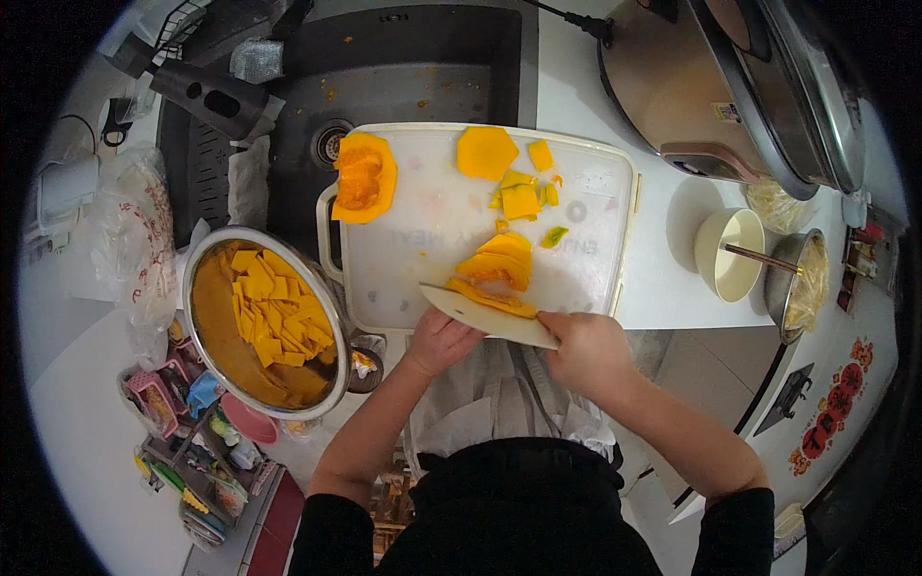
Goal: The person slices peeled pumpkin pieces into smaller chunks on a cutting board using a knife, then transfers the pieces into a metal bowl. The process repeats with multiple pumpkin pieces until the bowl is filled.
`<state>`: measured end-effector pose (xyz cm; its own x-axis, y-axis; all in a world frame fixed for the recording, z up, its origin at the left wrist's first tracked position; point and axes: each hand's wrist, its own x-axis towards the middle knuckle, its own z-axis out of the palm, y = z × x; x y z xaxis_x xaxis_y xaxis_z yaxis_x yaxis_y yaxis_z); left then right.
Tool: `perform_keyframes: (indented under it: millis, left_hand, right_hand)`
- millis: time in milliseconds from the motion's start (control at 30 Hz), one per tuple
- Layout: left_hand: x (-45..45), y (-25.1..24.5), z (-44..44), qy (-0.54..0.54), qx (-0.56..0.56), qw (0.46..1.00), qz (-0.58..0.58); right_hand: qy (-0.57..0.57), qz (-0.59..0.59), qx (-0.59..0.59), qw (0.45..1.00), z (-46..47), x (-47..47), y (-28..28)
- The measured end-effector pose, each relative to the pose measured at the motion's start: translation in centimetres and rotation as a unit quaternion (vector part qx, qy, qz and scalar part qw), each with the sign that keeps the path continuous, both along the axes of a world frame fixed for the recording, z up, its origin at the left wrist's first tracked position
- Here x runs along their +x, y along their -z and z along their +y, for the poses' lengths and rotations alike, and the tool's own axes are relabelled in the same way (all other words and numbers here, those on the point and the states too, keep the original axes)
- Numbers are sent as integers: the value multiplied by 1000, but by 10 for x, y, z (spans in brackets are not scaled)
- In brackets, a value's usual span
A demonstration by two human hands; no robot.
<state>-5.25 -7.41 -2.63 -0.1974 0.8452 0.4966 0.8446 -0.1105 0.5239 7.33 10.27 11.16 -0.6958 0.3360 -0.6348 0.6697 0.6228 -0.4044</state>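
Observation:
My right hand grips the handle of a kitchen knife with a broad pale blade. The blade lies at a slant along a cut pumpkin slice near the front of a white cutting board. My left hand is against the blade's near side; whether its fingers pinch anything is hidden. Overlapping pumpkin slices lie just beyond. A hollowed pumpkin chunk rests at the board's far left. At its far right are a flat pumpkin piece and small offcuts.
Left of the board, a metal bowl holds many thin pumpkin pieces. Behind is a dark sink. A large cooker, a cream bowl and a metal bowl with plastic-wrapped food stand on the right-hand counter.

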Motion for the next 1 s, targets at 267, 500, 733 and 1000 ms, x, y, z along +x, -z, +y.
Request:
perform_keyframes:
  millis: [267,500,733,1000]
  left_hand:
    - [-3,3,-4,6,-3,1000,4]
    - [-1,-2,-1,-7,-18,1000,12]
    - [-4,-10,3,16,-73,997,-20]
    - [-2,-8,-1,-12,-4,1000,22]
  right_hand:
    - [-19,-5,23,1000,-3,-6,-17]
    - [-48,-77,-6,996,-1,-23,-15]
    - [-3,-32,-5,999,-4,-26,31]
    - [75,68,-19,995,3,-3,11]
